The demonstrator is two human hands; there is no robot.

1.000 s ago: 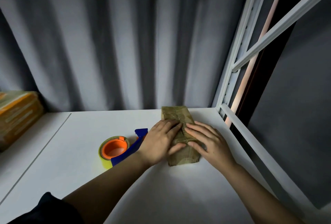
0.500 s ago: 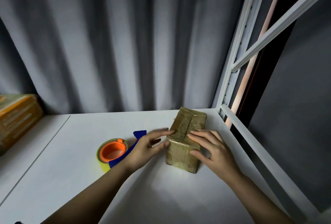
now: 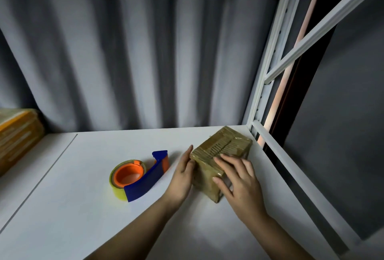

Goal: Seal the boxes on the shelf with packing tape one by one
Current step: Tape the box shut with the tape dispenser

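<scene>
Now we steady the box (image 3: 220, 155) at the shelf's (image 3: 83, 207) right end, left hand (image 3: 182, 176) flat against its side, right hand (image 3: 239, 178) spread over the top; tape dispenser (image 3: 137, 176) waits nearby.

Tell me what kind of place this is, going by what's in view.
Probably a storage or packing corner, not certain. A white metal shelf with a slotted upright stands against a grey curtain. On it lie a tape dispenser and a taped brown box, with more wrapped boxes at the left.

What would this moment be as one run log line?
left hand flat against box side | right hand on top | tape dispenser idle
</scene>
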